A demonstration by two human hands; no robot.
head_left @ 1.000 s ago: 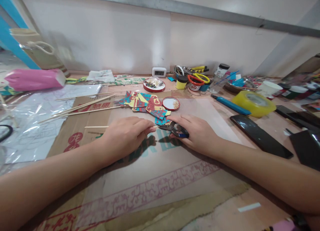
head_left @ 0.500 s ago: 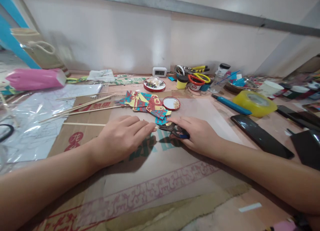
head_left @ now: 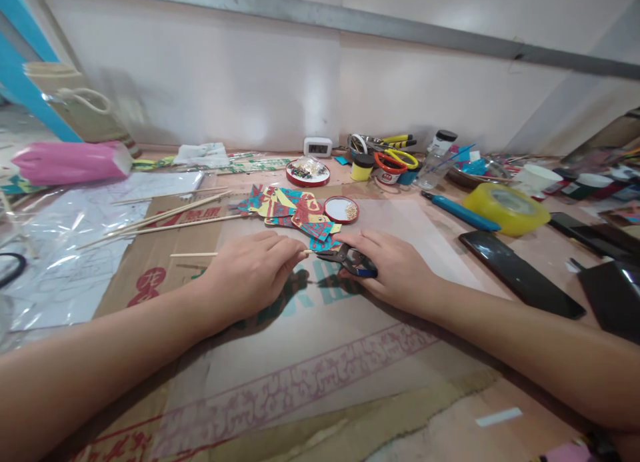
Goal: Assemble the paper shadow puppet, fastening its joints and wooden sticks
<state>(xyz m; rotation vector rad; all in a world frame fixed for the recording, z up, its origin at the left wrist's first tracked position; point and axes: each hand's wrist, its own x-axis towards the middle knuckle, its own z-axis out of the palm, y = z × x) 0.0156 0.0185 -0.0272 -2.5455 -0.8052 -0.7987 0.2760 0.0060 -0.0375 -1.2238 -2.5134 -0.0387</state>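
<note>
Compared with half a second ago, the thin wooden stick (head_left: 193, 254) has slid rightward under the left hand, so less of it shows to the left of the wrist.

Head view: left hand (head_left: 253, 272) lies palm down on the cardboard sheet (head_left: 310, 355) covering the tabletop, its fingers (head_left: 293, 252) pinched shut on the stick's right end. Right hand (head_left: 397, 269) is closed around the blue handles of small pliers (head_left: 350, 259), whose dark tip meets the stick end between the two hands. How far the tip is open cannot be told. Just beyond lie the coloured paper cut-outs (head_left: 295, 209) and a round red tin (head_left: 341, 209); a yellow tape roll (head_left: 505, 209) sits well apart to the right. Risk, as judged: too hard a squeeze could split the slender stick, or a loose pinch could let it slip from the tip.
</note>
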